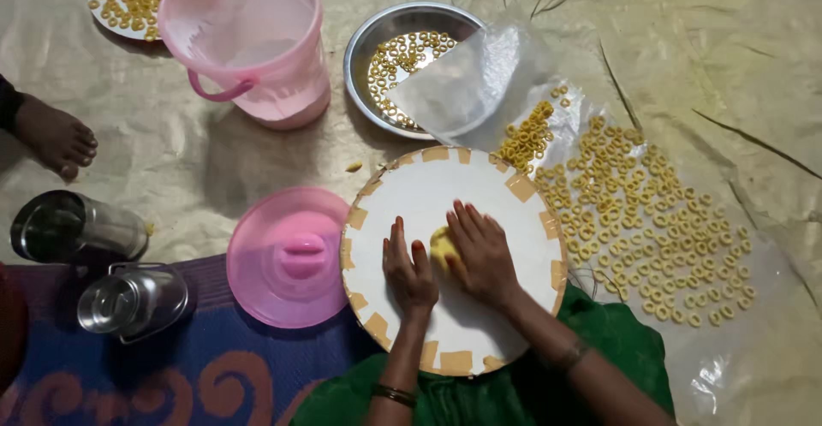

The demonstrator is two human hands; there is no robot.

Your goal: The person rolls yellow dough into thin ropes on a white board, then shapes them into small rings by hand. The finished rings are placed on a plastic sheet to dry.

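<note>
Lighting: moderate, warm and yellowish, cast from above; the upper and right parts of the frame are the brighter, the lower left corner is dim. Shadows: soft ones are thrown below and left of the pink bucket [248, 41], and under the hands onto the white round board [445, 186]. Glare: highlights are seen on the clear plastic sheet [479, 75], on the steel bowl [360, 49] rim and on the two steel containers [81, 229]. Sharpness: slightly soft overall, with small detail smeared. Distortion: none marked is noted at the edges.
</note>
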